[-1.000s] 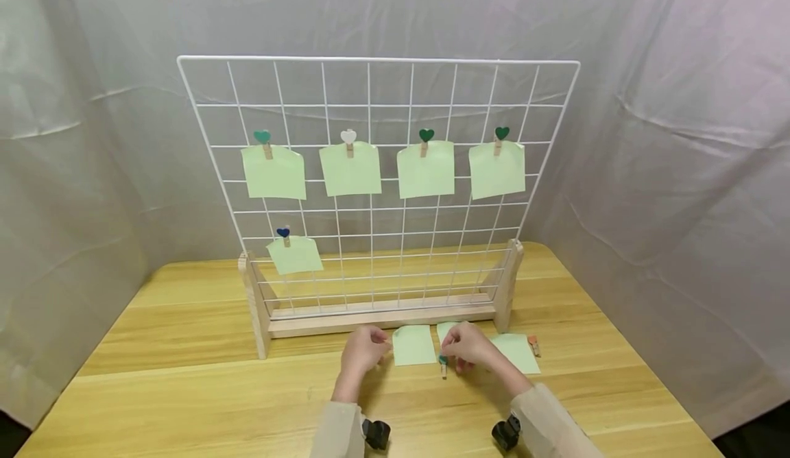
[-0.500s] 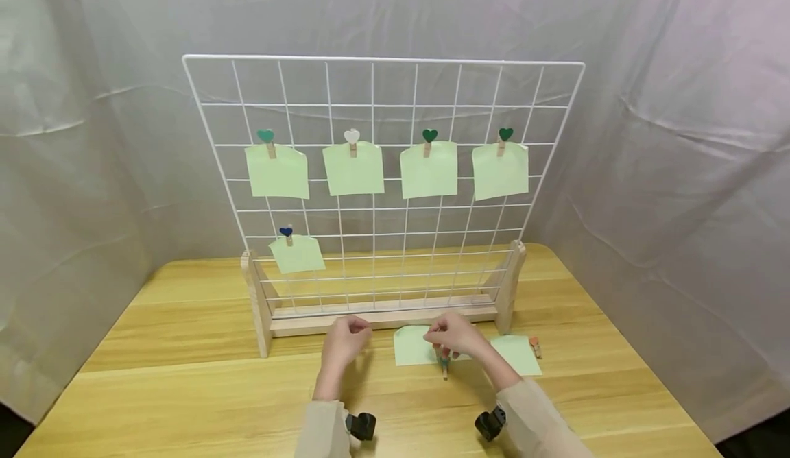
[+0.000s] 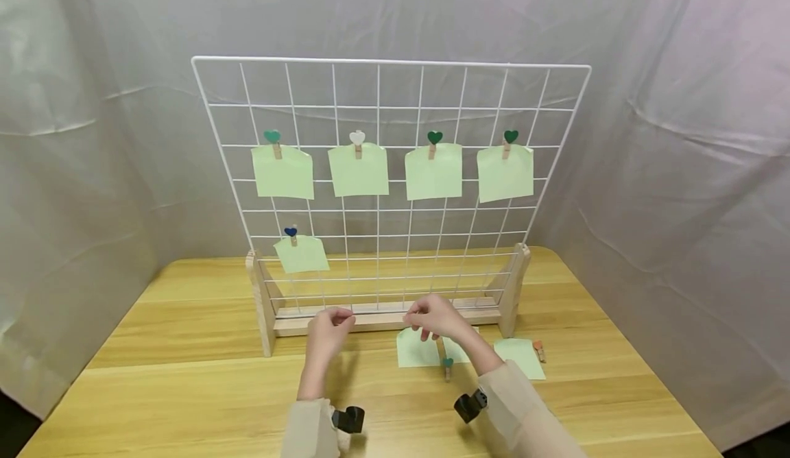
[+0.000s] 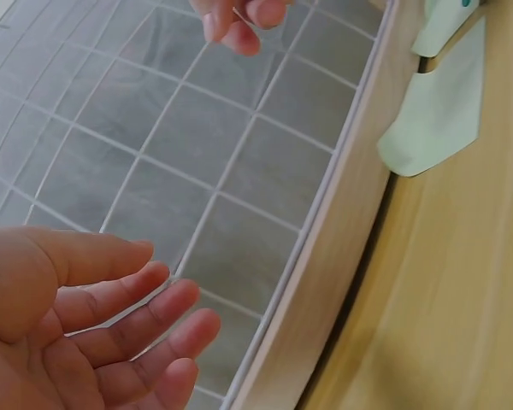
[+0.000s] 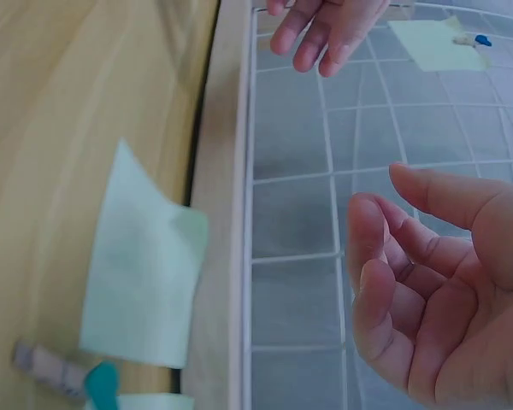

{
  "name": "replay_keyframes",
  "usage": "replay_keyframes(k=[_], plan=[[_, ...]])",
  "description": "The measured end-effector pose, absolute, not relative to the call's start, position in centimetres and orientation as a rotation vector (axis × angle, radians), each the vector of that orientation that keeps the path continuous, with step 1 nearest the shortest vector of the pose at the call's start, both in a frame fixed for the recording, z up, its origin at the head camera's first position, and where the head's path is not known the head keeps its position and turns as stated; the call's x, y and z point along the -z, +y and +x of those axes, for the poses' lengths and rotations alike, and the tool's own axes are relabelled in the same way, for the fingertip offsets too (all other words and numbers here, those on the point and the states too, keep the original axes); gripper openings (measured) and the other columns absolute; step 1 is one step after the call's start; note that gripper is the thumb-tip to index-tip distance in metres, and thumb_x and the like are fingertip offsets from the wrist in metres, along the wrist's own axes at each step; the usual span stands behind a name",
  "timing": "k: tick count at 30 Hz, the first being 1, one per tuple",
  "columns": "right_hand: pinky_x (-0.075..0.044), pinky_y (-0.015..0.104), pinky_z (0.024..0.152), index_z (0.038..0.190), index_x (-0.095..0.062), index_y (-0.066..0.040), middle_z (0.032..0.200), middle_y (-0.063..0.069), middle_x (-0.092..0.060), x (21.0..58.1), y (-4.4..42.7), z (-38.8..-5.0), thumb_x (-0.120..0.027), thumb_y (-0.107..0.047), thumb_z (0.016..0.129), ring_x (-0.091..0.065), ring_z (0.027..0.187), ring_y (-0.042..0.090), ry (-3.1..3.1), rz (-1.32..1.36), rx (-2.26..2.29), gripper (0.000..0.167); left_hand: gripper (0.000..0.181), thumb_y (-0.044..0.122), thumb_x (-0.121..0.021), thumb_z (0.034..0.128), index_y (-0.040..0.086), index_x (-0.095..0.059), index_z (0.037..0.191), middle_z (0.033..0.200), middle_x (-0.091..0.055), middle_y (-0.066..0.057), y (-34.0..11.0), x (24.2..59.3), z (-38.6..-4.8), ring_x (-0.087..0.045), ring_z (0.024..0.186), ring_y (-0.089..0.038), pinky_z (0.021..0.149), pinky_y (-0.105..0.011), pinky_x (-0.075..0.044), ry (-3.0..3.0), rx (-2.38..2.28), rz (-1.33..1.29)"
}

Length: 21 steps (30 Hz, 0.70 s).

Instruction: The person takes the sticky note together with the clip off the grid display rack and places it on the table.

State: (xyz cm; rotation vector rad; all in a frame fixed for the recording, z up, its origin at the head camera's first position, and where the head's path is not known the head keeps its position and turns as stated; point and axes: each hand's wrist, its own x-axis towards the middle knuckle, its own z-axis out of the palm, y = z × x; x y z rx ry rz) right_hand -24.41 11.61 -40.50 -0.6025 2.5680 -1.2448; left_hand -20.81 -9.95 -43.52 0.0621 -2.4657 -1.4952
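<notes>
My left hand (image 3: pixel 327 338) hovers before the stand's wooden base with fingers loosely bent. The left wrist view shows nothing between its thumb and fingers (image 4: pixel 141 329). To its right, my right hand (image 3: pixel 437 317) hangs in the air, fingers half curled; the right wrist view shows its grasp bare. Below the right hand, a pale green sticky note (image 3: pixel 417 348) lies on the table. Beside it a second note (image 3: pixel 455 353) is partly covered by the right forearm. A small wooden clothespin with a teal heart (image 3: pixel 448 369) lies just in front of them.
A white wire grid (image 3: pixel 391 62) stands upright in a wooden stand (image 3: pixel 259 300). Several green notes (image 3: pixel 360 173) hang there from heart clothespins, with a single lower note (image 3: pixel 302 254) at left. Another note (image 3: pixel 520 358) and an orange-heart clothespin (image 3: pixel 540 350) lie at right on the table.
Both hands have risen off the notes on the table and moved left, toward the grid's base. The loose notes and clothespins stay where they were; the head view has shifted slightly.
</notes>
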Motion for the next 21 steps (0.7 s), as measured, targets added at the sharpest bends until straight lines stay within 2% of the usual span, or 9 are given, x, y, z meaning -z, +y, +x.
replay_keyframes(k=[10,14,17,21], plan=[[-0.041,0.024,0.040,0.090,-0.064,0.001,0.073,0.016,-0.061,38.9,9.9,-24.8,-0.056,-0.017,0.088,-0.058,0.053,0.027,2.535,-0.658,1.313,0.020,0.013,0.005,-0.059,0.0829,-0.005,-0.065,0.087,0.076,-0.062,-0.011,-11.3,42.4,-20.6,-0.056,0.068,-0.020,0.056,-0.027,-0.044,-2.361,1.483,0.115],[-0.044,0.028,0.042,0.089,-0.064,-0.001,0.072,0.014,-0.061,38.4,9.2,-24.9,-0.056,-0.015,0.087,-0.059,0.055,0.030,2.537,-0.679,1.346,0.017,0.012,0.004,-0.059,0.0823,-0.006,-0.065,0.086,0.077,-0.063,-0.012,-11.7,42.0,-20.6,-0.057,0.069,-0.023,0.059,-0.029,-0.045,-2.320,1.439,0.120],[-0.047,0.033,0.043,0.089,-0.064,-0.001,0.071,0.015,-0.061,37.9,8.6,-25.1,-0.056,-0.015,0.087,-0.059,0.052,0.025,2.545,-0.712,1.362,0.016,0.012,0.004,-0.059,0.0823,-0.006,-0.065,0.087,0.077,-0.063,-0.013,-12.1,41.6,-20.6,-0.058,0.070,-0.024,0.061,-0.031,-0.046,-2.297,1.416,0.126],[-0.046,0.031,0.043,0.087,-0.064,0.000,0.071,0.015,-0.061,37.0,7.6,-25.2,-0.057,-0.015,0.087,-0.056,0.048,0.016,2.528,-0.747,1.392,0.017,0.014,0.005,-0.059,0.0828,-0.006,-0.065,0.088,0.077,-0.063,-0.014,-12.8,41.1,-20.6,-0.058,0.070,-0.023,0.060,-0.028,-0.045,-2.262,1.441,0.144]])
